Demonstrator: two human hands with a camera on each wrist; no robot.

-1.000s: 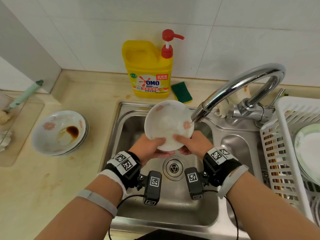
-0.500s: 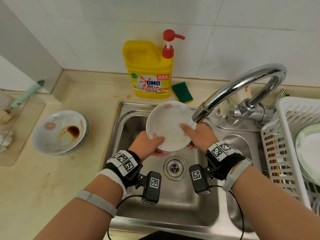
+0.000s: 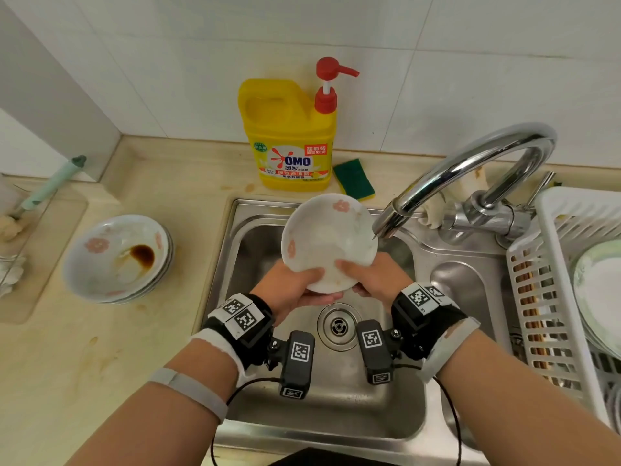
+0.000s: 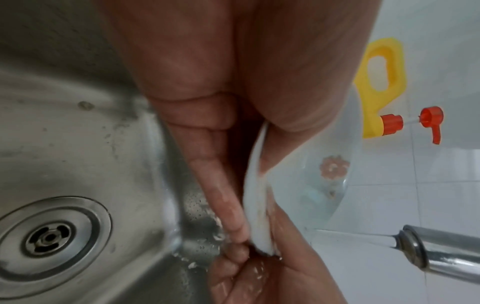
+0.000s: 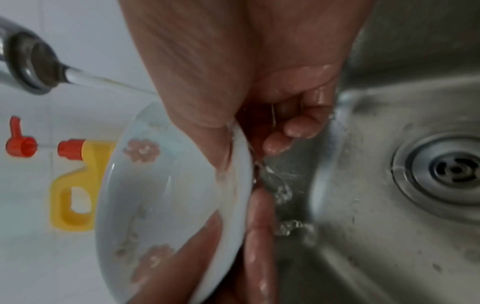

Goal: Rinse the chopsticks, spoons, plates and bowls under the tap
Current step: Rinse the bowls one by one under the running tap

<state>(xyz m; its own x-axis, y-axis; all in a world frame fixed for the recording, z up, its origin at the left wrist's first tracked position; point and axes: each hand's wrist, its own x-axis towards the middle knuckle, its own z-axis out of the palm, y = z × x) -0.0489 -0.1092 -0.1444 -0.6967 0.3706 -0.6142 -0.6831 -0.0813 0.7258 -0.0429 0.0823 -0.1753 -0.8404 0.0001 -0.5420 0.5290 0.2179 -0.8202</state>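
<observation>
Porcelain first, at far left: a stack of dirty bowls [image 3: 118, 258] is sitting on the beige counter [image 3: 64, 368], the top one holding a brown sauce stain. Behind them I am seeing a green-handled brush [image 3: 50, 185] leaning by the wall. Moving right, a yellow detergent bottle [image 3: 291, 136] with a red pump is standing against the tiles, with a green sponge [image 3: 353, 179] just beside it.

Over the steel sink [image 3: 336, 408] I am holding a white flowered plate [image 3: 327, 238] tilted up, its inner face toward me. My left hand [image 3: 293, 286] is gripping the lower left rim, thumb on the inside and fingers [image 4: 221, 197] curled behind. My right hand [image 3: 372, 276] is pinching the lower right rim the same way, thumb in front and wet fingers [image 5: 293, 131] behind. The drain [image 3: 337, 327] is lying directly below the plate.

The tap [image 3: 470, 176] is arching in from the right, its spout sitting just beside the plate's right edge, and a thin stream [image 5: 103, 81] is running from it onto the plate.

At far right, a white drying rack [image 3: 551, 297] is holding clean plates [image 3: 601, 294] and chopsticks [image 3: 531, 317].
</observation>
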